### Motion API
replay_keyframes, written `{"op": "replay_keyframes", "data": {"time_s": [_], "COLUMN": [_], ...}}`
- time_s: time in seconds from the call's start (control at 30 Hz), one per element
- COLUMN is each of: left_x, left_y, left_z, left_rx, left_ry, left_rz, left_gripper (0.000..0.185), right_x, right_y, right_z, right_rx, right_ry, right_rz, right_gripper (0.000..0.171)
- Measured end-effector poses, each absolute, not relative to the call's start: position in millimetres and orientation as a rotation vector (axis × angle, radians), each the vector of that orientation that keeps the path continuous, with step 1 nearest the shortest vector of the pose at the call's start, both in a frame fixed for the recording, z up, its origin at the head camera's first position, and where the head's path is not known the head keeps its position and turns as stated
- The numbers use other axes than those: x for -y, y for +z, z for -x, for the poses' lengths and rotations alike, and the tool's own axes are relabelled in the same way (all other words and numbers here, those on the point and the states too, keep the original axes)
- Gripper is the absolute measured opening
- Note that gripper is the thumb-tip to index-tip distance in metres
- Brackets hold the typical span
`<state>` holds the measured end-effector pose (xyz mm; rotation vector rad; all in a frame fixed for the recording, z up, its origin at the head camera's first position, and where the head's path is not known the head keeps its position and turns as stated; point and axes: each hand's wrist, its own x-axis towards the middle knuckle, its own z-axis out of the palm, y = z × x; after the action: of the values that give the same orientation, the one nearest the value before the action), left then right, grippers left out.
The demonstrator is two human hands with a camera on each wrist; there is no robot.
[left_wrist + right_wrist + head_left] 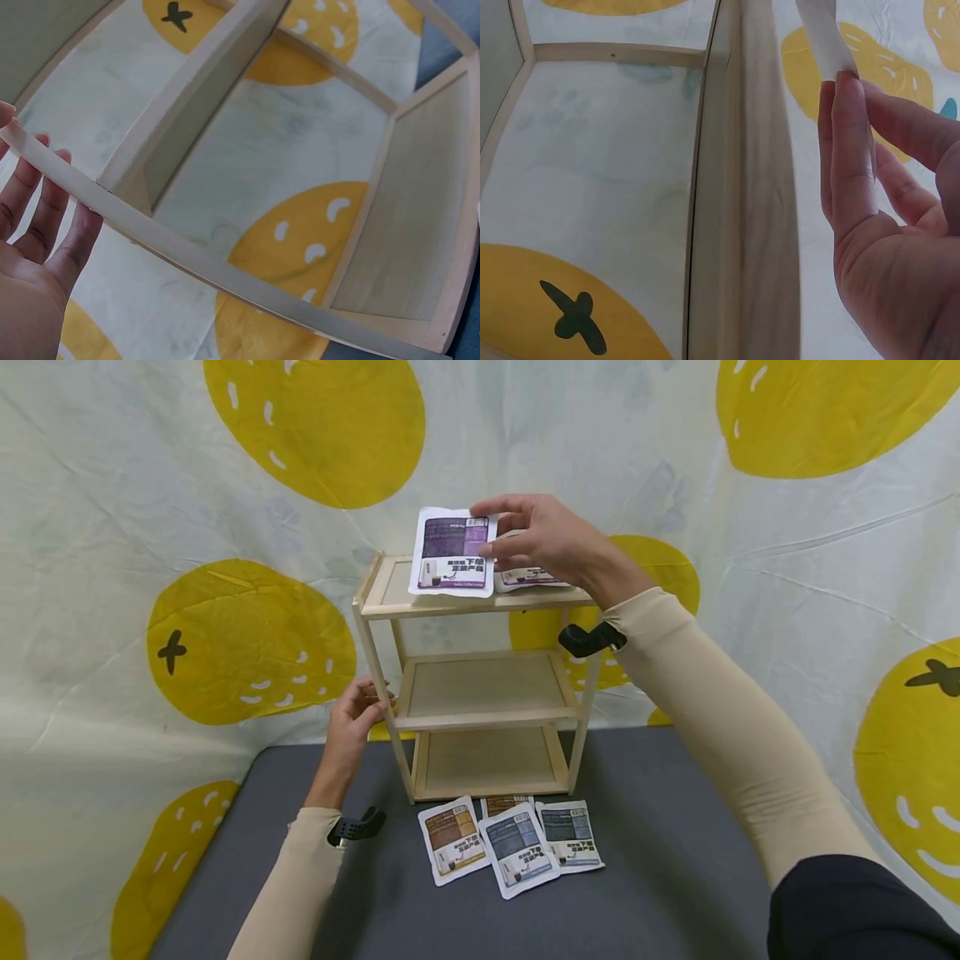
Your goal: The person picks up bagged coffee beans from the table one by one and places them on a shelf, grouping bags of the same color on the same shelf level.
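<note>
My right hand [551, 539] pinches a white coffee packet with a purple label [450, 556] at its right edge, above the left part of the rack's top shelf. In the right wrist view the packet [829, 37] appears nearly edge-on between thumb and fingers. Another purple packet [528, 580] lies on the top shelf, partly hidden under that hand. At the left, my left hand [351, 727] holds the front post [373, 668] of the three-tier wooden rack, near the middle shelf. The left wrist view shows the fingers [75, 240] behind that post.
On the grey table [675, 860] before the rack lie several packets: an orange-brown one [455, 841], a blue one [519, 850], a dark teal one [576, 847] and another brown one [495, 805] partly covered. A fruit-print cloth [787, 543] hangs close behind.
</note>
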<state>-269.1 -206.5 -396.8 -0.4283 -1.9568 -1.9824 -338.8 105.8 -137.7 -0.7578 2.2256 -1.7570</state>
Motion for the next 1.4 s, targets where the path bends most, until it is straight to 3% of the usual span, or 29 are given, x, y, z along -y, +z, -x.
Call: {"op": "replay_keyframes", "data": {"time_s": [0.43,0.83,1.4], "left_x": [207,204,203], "left_y": [-399,-398,-394], "left_z": [269,268,267], "left_rx": [1.960,1.953,1.938], "left_ry": [-1.965,-1.978,-1.978], "left_rz": [0.424,0.438,0.437], "left_gripper": [0.030,0.037,0.032], "right_x": [-87,-88,-105], "right_y": [-140,-143,-141], "right_z": [345,345,334], "right_rx": [-2.282,-2.311,-2.548], "right_ry": [-1.718,-1.660,-1.502], "right_rz": [0.673,0.609,0.722], "right_gripper": [0.059,0.081,0.070]}}
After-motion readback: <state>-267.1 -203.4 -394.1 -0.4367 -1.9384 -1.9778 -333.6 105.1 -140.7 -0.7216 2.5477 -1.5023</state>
